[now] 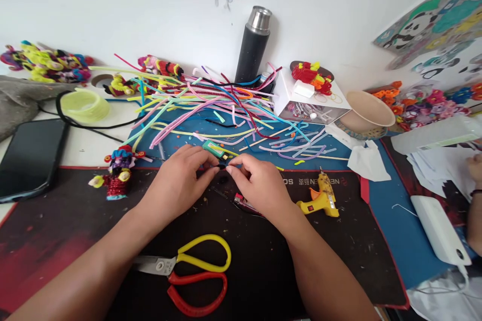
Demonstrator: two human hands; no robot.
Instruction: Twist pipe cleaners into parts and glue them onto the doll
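Over the dark mat (pixel 263 271), both hands meet with fingertips nearly touching. My left hand (pixel 183 176) is closed in a pinch on a small black piece (pixel 222 166), perhaps a bit of pipe cleaner. From the other side, the closed thumb and forefinger of my right hand (pixel 258 180) pinch at the same piece; its shape is mostly hidden. Just beyond the fingertips lies a green box (pixel 214 149) with a yellow strip across it. A red lighter (pixel 244 203) is partly covered by my right hand. Scissors (pixel 199 271) with yellow and red handles rest nearer me.
A yellow glue gun (pixel 322 198) lies at right, a pipe-cleaner figure (pixel 118 173) at left. Behind are loose pipe cleaners (pixel 211 98), a black flask (pixel 253 45) and a white box (pixel 312 98). A phone (pixel 32 155) sits far left; another person's arm (pixel 475 210) shows far right.
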